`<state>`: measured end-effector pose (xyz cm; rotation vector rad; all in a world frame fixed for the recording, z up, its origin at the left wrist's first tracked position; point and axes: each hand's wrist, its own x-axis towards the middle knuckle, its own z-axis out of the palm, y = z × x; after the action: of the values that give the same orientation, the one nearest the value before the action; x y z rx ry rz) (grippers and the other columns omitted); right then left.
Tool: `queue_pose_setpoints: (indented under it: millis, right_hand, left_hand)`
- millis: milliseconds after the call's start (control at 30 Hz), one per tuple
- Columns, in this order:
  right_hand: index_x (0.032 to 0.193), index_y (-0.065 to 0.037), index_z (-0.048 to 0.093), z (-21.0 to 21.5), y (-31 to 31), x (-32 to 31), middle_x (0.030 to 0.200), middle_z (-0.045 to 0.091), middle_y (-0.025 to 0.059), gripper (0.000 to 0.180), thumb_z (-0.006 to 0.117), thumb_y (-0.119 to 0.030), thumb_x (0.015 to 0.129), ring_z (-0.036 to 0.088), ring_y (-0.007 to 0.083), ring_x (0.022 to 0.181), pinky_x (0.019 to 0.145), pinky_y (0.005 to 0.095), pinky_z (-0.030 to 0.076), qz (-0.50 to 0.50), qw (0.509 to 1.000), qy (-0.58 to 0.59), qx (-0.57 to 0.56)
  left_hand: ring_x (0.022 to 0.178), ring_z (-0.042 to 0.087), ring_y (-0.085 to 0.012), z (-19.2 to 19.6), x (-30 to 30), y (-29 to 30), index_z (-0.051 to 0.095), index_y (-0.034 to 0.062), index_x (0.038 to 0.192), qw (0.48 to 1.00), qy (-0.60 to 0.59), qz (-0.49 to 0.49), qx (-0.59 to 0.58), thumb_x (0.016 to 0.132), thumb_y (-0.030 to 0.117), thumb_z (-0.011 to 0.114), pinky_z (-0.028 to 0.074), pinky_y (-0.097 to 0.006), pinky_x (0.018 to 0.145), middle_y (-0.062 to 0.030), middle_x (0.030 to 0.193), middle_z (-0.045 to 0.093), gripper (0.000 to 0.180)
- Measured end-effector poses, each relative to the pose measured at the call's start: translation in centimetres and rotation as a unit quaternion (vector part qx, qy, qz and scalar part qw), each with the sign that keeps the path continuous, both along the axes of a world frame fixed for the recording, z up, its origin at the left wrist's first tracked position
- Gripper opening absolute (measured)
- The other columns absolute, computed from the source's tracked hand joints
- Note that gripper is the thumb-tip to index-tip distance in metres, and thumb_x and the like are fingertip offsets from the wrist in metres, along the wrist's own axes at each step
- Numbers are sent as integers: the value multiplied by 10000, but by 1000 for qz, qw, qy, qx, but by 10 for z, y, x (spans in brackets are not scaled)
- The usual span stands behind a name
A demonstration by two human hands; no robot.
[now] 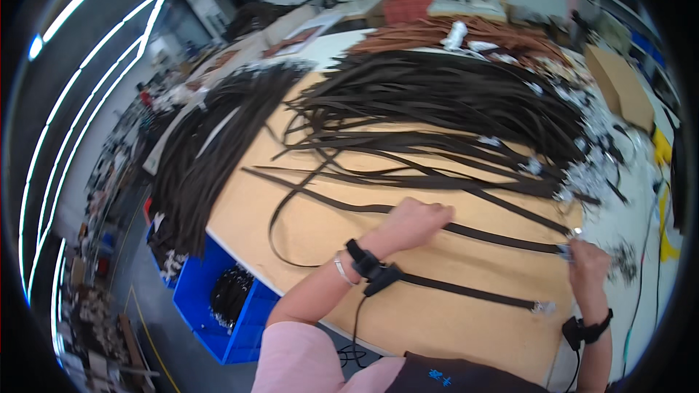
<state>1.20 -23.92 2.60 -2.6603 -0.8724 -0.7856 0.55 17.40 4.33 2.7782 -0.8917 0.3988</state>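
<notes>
On the tan bench [408,306], nearest the person, a dark strap with a metal buckle end [466,292] lies flat, its long axis running left to right, buckle end pointing right. Just beyond that strap, the left hand [411,222] presses its curled grip on a second dark belt strap [502,236], which runs the same way toward the right hand [588,266], whose grip pinches this strap's metal buckle end. Beyond that strap lies a big heap of dark straps [437,109], and farther still brown straps [451,33].
</notes>
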Motion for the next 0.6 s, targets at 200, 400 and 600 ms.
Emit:
queue_pose_setpoints:
  millis: [200, 400, 600]
  right_hand:
    - [1154, -137, 665, 6, 9, -16, 711, 671, 126, 413, 636, -68, 748, 664, 336, 662, 578, 439, 502, -9, 975, 219, 27]
    - [1087, -143, 710, 2, 0, -13, 711, 678, 119, 271, 724, -176, 819, 660, 310, 647, 590, 390, 503, -33, 940, 297, 165]
    - [1012, -133, 728, -19, 9, -8, 719, 681, 109, 199, 767, -213, 834, 661, 270, 643, 588, 339, 484, 0, 943, 304, 138]
  left_hand:
    - [703, 672, -255, -22, -12, 29, 569, 129, 952, 997, 32, 55, 47, 920, 198, 635, 512, -387, 556, -51, 796, 658, 102]
    - [839, 649, -269, 8, 2, -52, 631, 68, 986, 999, -22, -16, -23, 817, 87, 728, 515, -388, 648, -84, 940, 608, 196]
    - [833, 681, -242, -17, 3, -164, 645, 95, 1070, 974, 172, -15, -149, 826, 208, 772, 551, -362, 694, -76, 987, 627, 298]
